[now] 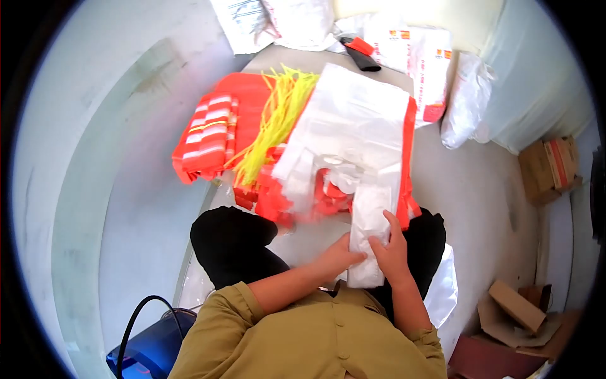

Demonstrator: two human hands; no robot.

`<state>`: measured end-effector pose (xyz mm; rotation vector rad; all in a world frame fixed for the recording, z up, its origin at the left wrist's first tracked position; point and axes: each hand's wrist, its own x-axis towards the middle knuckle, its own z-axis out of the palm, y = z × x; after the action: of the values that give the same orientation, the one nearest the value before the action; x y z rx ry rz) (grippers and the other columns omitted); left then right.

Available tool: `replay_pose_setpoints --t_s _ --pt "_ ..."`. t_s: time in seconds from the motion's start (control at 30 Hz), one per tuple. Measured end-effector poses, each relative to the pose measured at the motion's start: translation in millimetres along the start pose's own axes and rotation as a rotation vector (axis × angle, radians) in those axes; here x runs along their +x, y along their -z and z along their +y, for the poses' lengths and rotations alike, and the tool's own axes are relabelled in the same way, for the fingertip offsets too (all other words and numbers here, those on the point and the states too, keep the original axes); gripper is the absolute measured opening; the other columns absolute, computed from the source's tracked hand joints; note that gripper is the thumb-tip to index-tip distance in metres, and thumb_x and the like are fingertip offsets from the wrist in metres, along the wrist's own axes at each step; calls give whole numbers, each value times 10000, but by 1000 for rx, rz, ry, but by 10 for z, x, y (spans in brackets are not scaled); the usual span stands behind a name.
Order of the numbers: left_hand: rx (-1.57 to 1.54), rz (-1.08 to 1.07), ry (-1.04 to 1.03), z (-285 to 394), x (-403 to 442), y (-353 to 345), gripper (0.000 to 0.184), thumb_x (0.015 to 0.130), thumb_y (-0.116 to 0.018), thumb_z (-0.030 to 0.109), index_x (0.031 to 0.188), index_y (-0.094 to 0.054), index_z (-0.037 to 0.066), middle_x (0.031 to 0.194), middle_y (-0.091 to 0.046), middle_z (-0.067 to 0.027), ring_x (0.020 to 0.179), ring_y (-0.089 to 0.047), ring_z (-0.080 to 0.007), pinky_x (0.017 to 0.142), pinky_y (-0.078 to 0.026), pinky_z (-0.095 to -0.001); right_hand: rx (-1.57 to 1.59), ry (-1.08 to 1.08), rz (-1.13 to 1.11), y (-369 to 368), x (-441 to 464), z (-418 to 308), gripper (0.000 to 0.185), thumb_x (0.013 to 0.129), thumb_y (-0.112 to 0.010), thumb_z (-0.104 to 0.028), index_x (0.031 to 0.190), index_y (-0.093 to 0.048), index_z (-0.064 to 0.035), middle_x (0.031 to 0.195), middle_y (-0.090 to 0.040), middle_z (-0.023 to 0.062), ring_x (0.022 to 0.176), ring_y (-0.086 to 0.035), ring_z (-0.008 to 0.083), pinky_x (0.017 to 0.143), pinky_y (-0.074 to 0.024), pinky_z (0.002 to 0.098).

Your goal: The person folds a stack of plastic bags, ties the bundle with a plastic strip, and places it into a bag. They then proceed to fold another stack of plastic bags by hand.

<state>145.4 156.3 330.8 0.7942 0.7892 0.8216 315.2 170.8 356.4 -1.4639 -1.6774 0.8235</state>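
Observation:
A long folded bundle of white plastic film [368, 221] lies upright between my two hands, close to my lap. My left hand [341, 256] grips its lower left side, with the thumb across the front. Closed on the right edge is my right hand [392, 249], its thumb pressing on the film. Just beyond it, a spread white plastic sheet [356, 104] lies over orange material. Small round whitish pieces [341, 180] rest on its near part. To the left are a bunch of yellow strips [278, 120] and folded orange cloth with white stripes [208, 129].
White printed sacks [432, 69] and a clear plastic bag [467, 98] stand at the back. A black and orange item [361, 54] lies near them. Cardboard boxes [549, 169] sit at the right, with opened cardboard [514, 316] lower down. A blue bag [151, 344] is at lower left.

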Motion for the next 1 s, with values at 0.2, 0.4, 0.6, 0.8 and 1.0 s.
replay_pose_setpoints --t_s 0.2,0.4,0.6,0.8,1.0 --pt "578 277 -278 507 -157 248 382 870 -724 109 1216 -572 53 1055 -671 -104 983 -643 -213 869 -519 -342 161 40 113 179 1 149 582 851 -679 33 1394 -474 -10 1288 -556 115 1152 -567 187 998 -465 322" --pt "1271 1166 -658 1260 -46 1404 378 845 -725 178 1189 -649 38 1259 -586 -176 1135 -550 -372 1015 -425 -440 423 -21 208 298 84 44 610 841 -660 74 1405 -445 -16 1328 -531 118 1195 -550 215 1024 -455 336" --pt "1348 1121 -220 1297 48 2297 480 924 -602 383 1273 -646 57 1374 -558 -171 1299 -464 -362 1120 -331 -487 406 -48 207 274 128 47 635 861 -636 67 1447 -408 -19 1335 -536 131 1201 -547 198 1040 -444 322" --pt "1288 1189 -379 1214 45 2484 428 914 -624 336 1212 -677 34 1185 -677 -160 1220 -539 -364 1080 -375 -447 450 -48 246 292 165 -41 661 854 -629 75 1464 -396 -25 1347 -539 133 1214 -550 205 1053 -442 326" --pt "170 1195 -629 1208 -116 2457 381 933 -597 188 1252 -620 -18 1172 -662 -182 1178 -556 -354 1038 -412 -434 716 -231 400 331 248 -146 618 876 -569 98 1456 -396 -26 1391 -517 132 1259 -532 240 1086 -431 369"
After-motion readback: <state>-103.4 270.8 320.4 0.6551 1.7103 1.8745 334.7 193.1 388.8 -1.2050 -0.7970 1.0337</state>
